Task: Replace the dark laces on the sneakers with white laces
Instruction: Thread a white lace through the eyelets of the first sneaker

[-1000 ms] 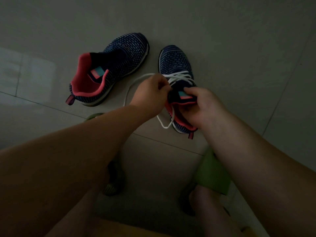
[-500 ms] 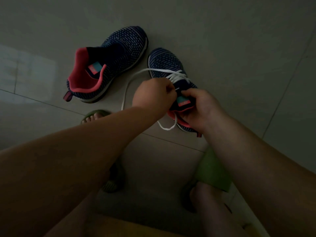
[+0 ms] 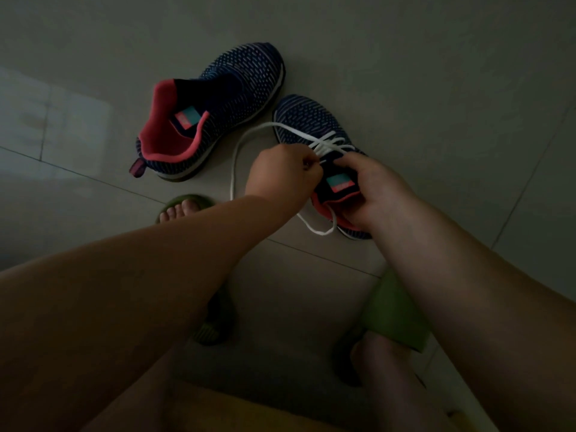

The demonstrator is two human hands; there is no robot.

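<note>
Two navy knit sneakers with pink linings lie on the tiled floor. The left sneaker (image 3: 218, 110) has no lace. The right sneaker (image 3: 308, 123) carries a white lace (image 3: 249, 140) crossed through its upper eyelets, with a long loop arching out to the left and a loose end trailing below the heel. My left hand (image 3: 280, 174) pinches the lace beside the tongue. My right hand (image 3: 374, 188) grips the sneaker at its collar and tongue, covering much of the opening.
My feet are in green slippers: the left slipper (image 3: 187, 207) below the unlaced sneaker, the right slipper (image 3: 392, 313) near the bottom right. Grey floor tiles (image 3: 436, 73) stretch all around. A yellowish garment edge shows at the bottom.
The laced sneaker has turned slightly, toe more to the left, and the lace loop has grown wider on the left. Both hands stay at the tongue.
</note>
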